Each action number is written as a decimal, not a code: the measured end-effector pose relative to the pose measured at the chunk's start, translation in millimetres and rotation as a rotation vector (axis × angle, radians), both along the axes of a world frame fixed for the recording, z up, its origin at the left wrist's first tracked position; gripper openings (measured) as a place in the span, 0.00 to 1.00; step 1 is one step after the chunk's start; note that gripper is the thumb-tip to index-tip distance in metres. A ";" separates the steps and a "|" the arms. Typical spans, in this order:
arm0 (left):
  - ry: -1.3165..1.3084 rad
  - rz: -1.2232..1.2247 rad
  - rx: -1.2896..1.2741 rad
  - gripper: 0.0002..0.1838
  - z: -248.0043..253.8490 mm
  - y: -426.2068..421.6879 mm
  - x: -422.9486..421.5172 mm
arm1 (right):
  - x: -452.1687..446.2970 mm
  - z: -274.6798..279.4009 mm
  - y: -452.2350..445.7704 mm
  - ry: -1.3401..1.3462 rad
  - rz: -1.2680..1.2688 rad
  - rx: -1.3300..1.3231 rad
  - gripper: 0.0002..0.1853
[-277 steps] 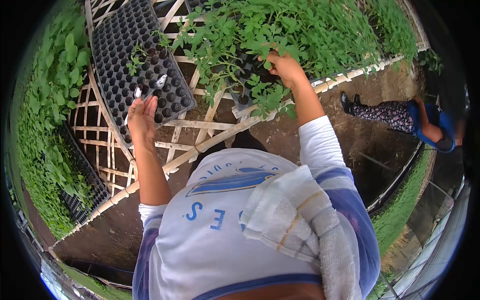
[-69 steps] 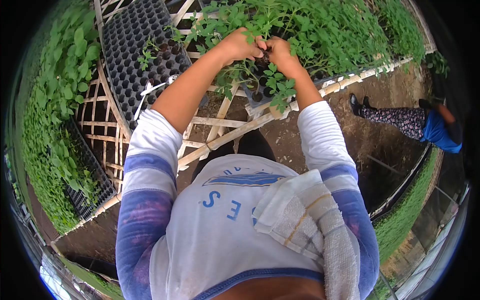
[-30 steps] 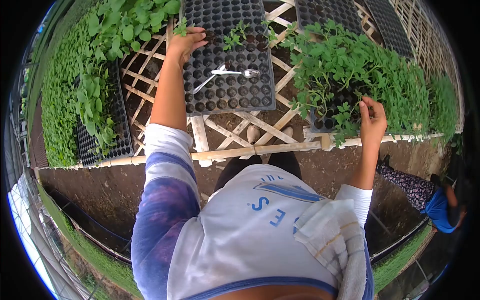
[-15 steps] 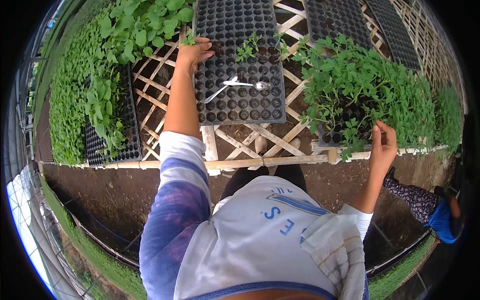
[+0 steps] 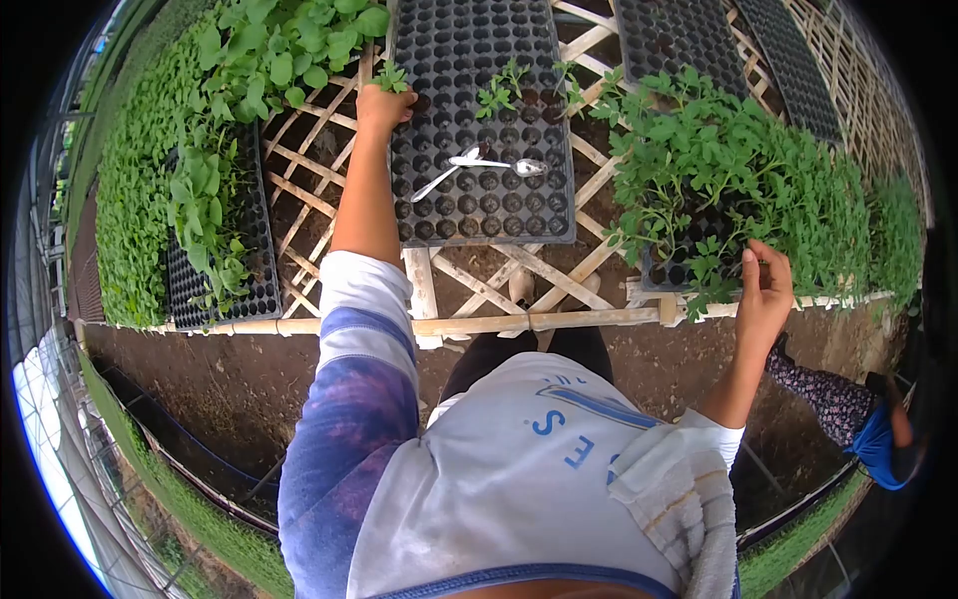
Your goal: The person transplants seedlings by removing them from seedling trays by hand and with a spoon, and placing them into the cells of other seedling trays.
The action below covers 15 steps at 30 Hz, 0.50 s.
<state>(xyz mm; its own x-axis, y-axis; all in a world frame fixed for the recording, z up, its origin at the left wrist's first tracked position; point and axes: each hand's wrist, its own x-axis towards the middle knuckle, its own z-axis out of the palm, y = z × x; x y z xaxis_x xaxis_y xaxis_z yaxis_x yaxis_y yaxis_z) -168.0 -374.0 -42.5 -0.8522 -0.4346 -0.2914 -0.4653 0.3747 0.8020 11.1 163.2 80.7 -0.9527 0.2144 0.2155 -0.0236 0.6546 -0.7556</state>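
Observation:
At the left edge of the black seedling tray (image 5: 474, 215), my left hand (image 5: 384, 107) is closed around a small green seedling (image 5: 390, 77), whose leaves show above the fingers. Two metal spoons (image 5: 527, 168) lie crossed on the tray's cells, below a few small seedlings (image 5: 499, 92) standing in it. Off to the right, my right hand (image 5: 766, 275) has its thumb and fingers apart, beside the front edge of a tray of dense leafy seedlings (image 5: 689, 145). Nothing shows between its fingers.
Broad-leaved seedlings (image 5: 200, 190) fill trays at the left. More black trays (image 5: 679, 40) lie at the back right on the lattice bench (image 5: 589, 314), which has a pole along its front. A person in blue (image 5: 878, 444) is at the far right.
From the dense seedlings, where both hands were together, my left hand has moved to the black tray at the left. Its fingers, spread half a second ago, are now curled in.

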 end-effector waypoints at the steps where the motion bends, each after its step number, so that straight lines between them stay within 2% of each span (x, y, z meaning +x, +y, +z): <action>1: -0.003 0.000 0.001 0.08 -2.7 -0.4 -0.4 | 0.3 0.9 -2.3 -0.003 0.000 0.001 0.09; 3: -0.082 -0.025 -0.194 0.13 -3.1 1.3 -1.1 | 1.0 2.7 -6.1 -0.027 -0.002 0.012 0.09; 4: -0.085 -0.027 -0.192 0.13 -4.6 0.6 -1.2 | 1.2 1.6 -6.4 -0.030 -0.004 0.013 0.09; 6: -0.090 -0.082 -0.396 0.13 -20.9 -9.3 -4.4 | 2.0 -1.4 -6.4 -0.043 -0.010 -0.021 0.09; 10: 0.012 -0.092 -0.363 0.21 -44.1 -14.5 -4.2 | 1.7 -5.6 -5.9 -0.032 0.022 0.015 0.09; 12: -0.145 -0.109 -0.511 0.20 -32.3 -4.5 -4.5 | 1.3 -5.2 -8.4 -0.041 0.030 0.010 0.09; 13: -0.177 -0.160 -0.476 0.22 -23.3 -6.9 -5.3 | 1.9 -5.3 -8.4 -0.041 0.026 0.013 0.09; 15: -0.043 -0.326 -0.261 0.27 -34.3 -21.4 -3.5 | 5.0 -4.6 -5.7 -0.034 0.004 -0.014 0.09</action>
<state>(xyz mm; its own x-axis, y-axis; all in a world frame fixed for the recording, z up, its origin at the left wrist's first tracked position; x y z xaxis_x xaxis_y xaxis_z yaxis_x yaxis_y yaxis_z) -171.4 -395.4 -76.9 -0.9468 -0.2079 -0.2457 -0.3196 0.6960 0.6430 16.1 157.5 76.2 -0.9603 0.2133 0.1800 -0.0003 0.6441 -0.7649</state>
